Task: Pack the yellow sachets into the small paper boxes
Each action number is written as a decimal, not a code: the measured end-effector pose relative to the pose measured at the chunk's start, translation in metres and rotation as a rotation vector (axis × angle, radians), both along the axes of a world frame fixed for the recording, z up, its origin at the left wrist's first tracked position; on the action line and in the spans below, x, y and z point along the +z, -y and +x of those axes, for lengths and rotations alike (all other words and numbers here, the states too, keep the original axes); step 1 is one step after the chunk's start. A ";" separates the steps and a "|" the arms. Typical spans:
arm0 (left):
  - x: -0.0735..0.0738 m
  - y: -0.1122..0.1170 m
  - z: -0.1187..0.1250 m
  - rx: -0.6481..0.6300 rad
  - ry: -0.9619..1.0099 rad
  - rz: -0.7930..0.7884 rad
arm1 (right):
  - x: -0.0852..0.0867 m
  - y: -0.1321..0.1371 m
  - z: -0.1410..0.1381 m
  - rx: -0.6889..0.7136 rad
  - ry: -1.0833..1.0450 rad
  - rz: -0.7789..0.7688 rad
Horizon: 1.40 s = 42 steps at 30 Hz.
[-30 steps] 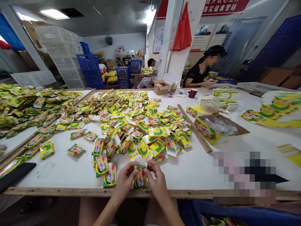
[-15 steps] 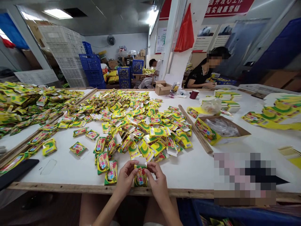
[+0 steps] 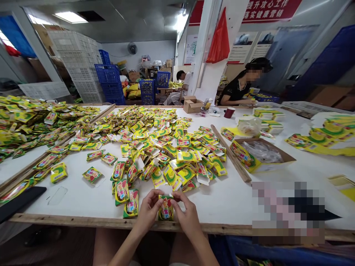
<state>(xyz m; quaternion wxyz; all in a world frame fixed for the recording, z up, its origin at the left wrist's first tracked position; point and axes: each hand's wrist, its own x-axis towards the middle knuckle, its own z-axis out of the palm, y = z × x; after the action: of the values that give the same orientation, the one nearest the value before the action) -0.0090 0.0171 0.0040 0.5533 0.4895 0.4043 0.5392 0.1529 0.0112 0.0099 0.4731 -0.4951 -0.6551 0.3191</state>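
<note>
Yellow and green, a small box (image 3: 165, 208) is at the near edge of the surface (image 3: 222, 201). Fingers of the left hand (image 3: 148, 211) and right hand (image 3: 187, 212) pinch its upper corners, near a heap of boxes (image 3: 166, 154)

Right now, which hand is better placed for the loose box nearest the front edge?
Probably the left hand, beside that loose box; the right hand is farther. Both grip the held box.
</note>
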 end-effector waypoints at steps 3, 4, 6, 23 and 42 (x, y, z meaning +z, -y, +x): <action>-0.001 0.000 0.000 0.004 -0.061 0.040 | 0.008 -0.003 -0.001 0.077 0.037 0.033; -0.001 0.000 0.000 0.003 -0.093 0.059 | 0.009 -0.004 -0.003 0.088 0.039 0.043; -0.002 0.001 0.001 0.016 -0.177 0.114 | 0.010 -0.005 -0.007 0.081 0.030 0.065; 0.010 0.013 -0.003 0.090 -0.415 0.274 | 0.010 0.006 -0.009 0.066 0.009 0.149; -0.004 0.014 -0.004 0.066 -0.287 0.263 | 0.003 0.010 -0.013 0.042 -0.093 0.083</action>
<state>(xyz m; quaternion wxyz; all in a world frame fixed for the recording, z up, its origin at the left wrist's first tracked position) -0.0128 0.0036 -0.0001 0.4033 0.6160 0.4209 0.5299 0.1400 0.0013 0.0130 0.5162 -0.4457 -0.6556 0.3241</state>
